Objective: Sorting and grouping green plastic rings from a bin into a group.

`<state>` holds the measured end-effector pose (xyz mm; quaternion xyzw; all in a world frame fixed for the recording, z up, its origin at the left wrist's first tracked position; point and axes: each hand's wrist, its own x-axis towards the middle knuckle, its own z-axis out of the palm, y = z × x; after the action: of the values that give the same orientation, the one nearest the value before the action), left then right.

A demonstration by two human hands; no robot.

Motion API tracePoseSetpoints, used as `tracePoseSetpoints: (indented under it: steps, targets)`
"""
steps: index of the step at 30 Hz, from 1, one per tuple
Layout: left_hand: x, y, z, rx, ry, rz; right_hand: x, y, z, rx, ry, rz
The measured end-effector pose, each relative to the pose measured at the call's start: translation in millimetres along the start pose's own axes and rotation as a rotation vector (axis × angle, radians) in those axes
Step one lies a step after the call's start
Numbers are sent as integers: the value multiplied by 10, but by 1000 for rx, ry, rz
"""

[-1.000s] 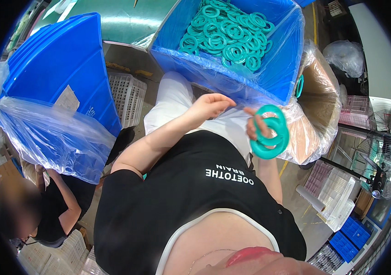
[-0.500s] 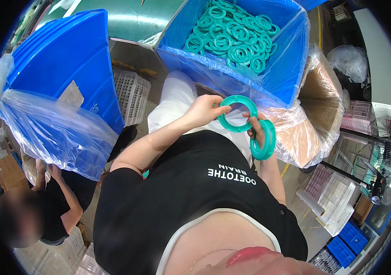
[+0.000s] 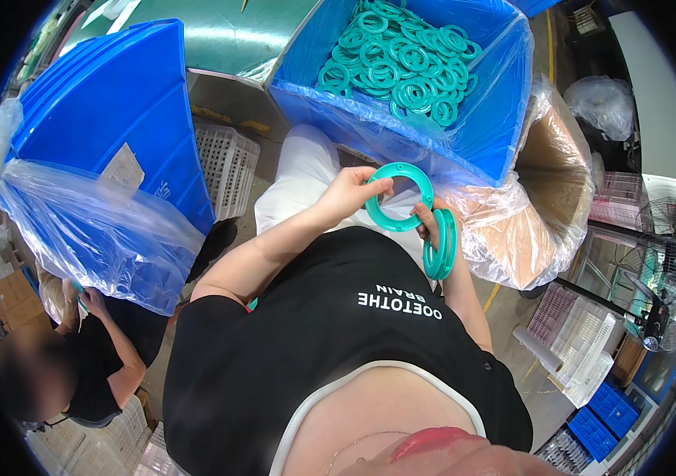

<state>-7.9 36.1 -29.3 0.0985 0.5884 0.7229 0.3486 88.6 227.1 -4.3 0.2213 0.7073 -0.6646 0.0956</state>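
My left hand (image 3: 351,193) pinches the left rim of a teal plastic ring (image 3: 400,197) and holds it flat in front of my chest. My right hand (image 3: 428,221) touches that ring's right rim with its fingertips and also grips a small stack of the same teal rings (image 3: 440,246), held on edge below it. Just beyond my hands stands a blue bin (image 3: 487,127) lined with clear plastic, holding several more teal rings (image 3: 398,65).
A second blue bin (image 3: 108,127) in a clear bag stands at my left. A cardboard box (image 3: 548,190) lined with plastic lies at my right. White lattice crates (image 3: 227,166) sit on the floor. Another person (image 3: 76,357) works at lower left.
My left hand has taken a single ring and brought it level between both hands. My right hand has lowered its stack of rings and turned it on edge.
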Motion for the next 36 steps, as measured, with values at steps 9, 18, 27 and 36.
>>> tracePoseSetpoints:
  steps: [9, 18, 27, 36]
  targets:
    - [43, 64, -161, 166, 179, 275, 11, -8, -275, -157, 156, -5]
    - [59, 65, -33, -500, -182, -252, 109, -46, -460, 370, 115, -113]
    - [-92, 59, 240, 192, -377, -145, 276, 228, 51, -111, 135, -160]
    - [-109, 114, 277, 263, -394, -44, 215, 130, 8, -171, 173, -86]
